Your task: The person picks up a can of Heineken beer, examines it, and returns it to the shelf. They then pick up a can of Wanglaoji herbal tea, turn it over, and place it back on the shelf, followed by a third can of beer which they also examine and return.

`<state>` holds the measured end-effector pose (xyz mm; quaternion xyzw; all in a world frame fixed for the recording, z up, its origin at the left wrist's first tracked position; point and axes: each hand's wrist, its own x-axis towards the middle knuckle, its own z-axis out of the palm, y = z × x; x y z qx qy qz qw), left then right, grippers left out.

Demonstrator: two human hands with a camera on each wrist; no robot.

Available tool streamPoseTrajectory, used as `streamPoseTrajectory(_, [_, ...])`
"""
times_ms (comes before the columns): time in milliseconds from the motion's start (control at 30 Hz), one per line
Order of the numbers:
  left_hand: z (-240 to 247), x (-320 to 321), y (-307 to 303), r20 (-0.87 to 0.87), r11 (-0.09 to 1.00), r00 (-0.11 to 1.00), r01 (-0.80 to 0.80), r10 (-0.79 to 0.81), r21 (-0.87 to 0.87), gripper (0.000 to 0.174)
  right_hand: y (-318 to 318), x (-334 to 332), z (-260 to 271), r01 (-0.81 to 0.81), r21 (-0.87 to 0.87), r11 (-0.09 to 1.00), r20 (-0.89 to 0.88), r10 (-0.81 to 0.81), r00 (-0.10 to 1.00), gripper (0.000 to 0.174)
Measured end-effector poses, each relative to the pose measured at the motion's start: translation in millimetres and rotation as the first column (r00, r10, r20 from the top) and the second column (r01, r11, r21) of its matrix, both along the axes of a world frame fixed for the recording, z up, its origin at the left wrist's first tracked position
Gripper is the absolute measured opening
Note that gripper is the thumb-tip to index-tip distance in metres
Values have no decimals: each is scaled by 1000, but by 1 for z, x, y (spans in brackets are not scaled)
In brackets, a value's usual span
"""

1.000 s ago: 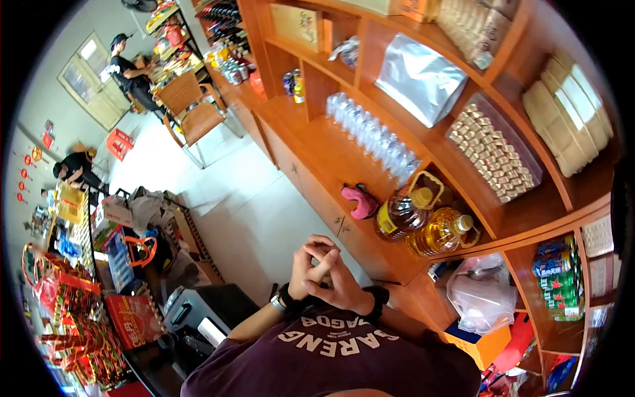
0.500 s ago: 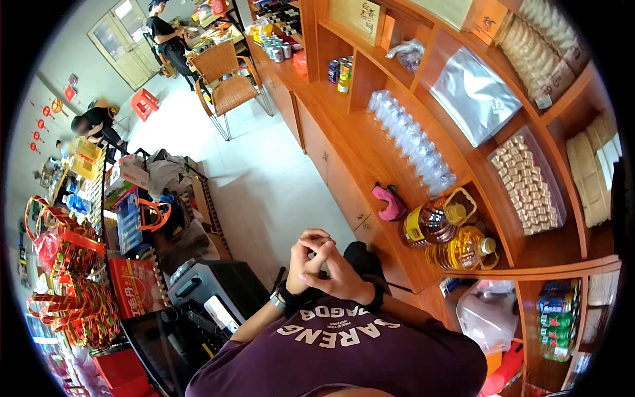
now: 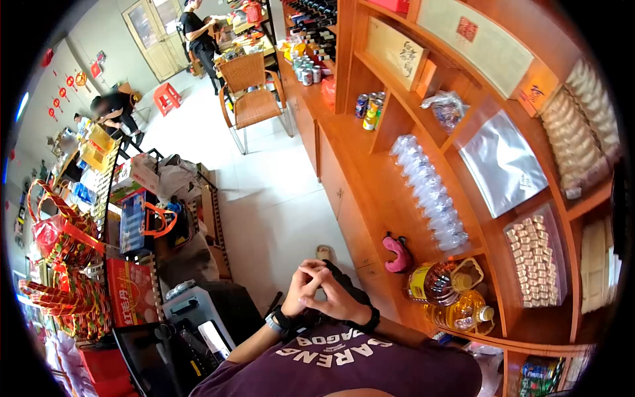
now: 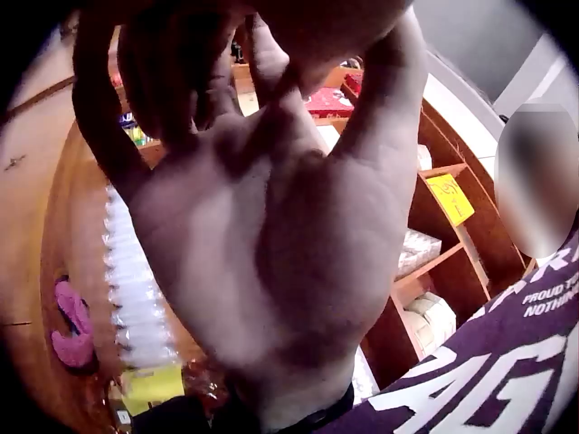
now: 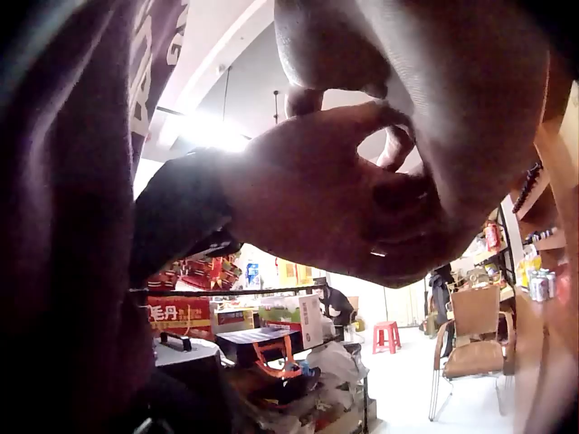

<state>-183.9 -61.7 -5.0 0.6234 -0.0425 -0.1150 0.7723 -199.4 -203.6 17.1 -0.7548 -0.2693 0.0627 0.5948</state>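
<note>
In the head view, the left hand [image 3: 296, 296] and right hand [image 3: 341, 302] meet in front of a purple shirt [image 3: 344, 367], their fingers loosely laced together. No object shows between them. Black bands circle both wrists, and a watch [image 3: 275, 323] is on the left one. The right hand's palm [image 4: 262, 244] fills the middle of the left wrist view, with part of the left hand [image 4: 335, 27] above it. In the right wrist view the left hand [image 5: 308, 190] reaches across to the right hand [image 5: 470, 108]; some fingertips are hidden.
Wooden shelving [image 3: 360, 192] on the right bears oil bottles [image 3: 467, 311], a pink item [image 3: 397, 255] and plastic-wrapped goods. A black machine [image 3: 218, 308] and red baskets [image 3: 66, 298] are at left. Beyond the tiled floor [image 3: 278, 212] stand a chair [image 3: 254, 106] and two people.
The head view has shifted, so the shelves and oil bottles sit lower in it, and a foot shows beyond the hands. Both hands stay laced together, slightly lower in view.
</note>
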Motion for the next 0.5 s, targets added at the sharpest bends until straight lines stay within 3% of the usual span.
streamPoseTrajectory(33, [4,8,4,-95,1000,996,6,-5,9,32,1,10,-1,11,-18,1000,38,-10,999,77])
streamPoseTrajectory(133, [1,29,13,5,997,999,-51,51,54,33,7,42,1,-82,-37,996,23,83,996,76])
streamPoseTrajectory(300, [15,52,22,-102,991,987,-120,125,54,38,11,92,12,-218,-58,974,-19,217,976,73])
streamPoseTrajectory(400, [27,87,23,-68,989,990,-121,127,85,46,11,126,11,-304,12,953,-41,304,952,72])
streamPoseTrajectory(500, [33,107,28,-124,987,979,-161,162,19,48,16,154,14,-367,21,930,-133,367,921,72])
